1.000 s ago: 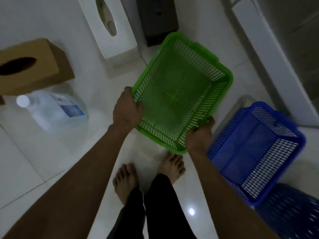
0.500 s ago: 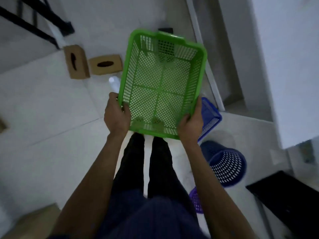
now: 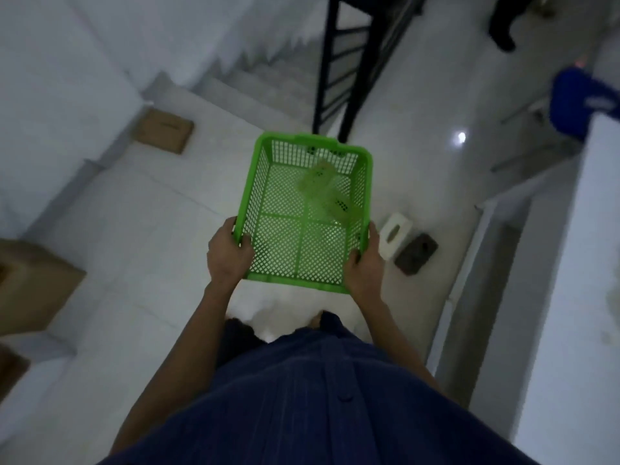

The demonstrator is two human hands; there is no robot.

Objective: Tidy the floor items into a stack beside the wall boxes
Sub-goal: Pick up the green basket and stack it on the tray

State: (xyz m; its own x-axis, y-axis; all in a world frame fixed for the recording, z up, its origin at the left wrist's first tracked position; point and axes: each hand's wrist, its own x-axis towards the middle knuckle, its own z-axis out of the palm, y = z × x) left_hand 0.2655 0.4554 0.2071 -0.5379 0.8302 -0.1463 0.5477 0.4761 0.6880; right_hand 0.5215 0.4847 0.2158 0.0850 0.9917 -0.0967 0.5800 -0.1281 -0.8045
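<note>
The left hand and right hand each close around a near corner of the green basket, holding it in the air. Just right of the right hand, a white tissue box and a dark box lie on the floor.

A black metal railing stands ahead of me on the white tiled floor. Just left of the railing, pale stairs climb away. Well to its right sits a blurred blue object, and between the two a bright glare spot shines on the tiles. My dark blue shirt fills the view nearest me, far below the railing.
</note>
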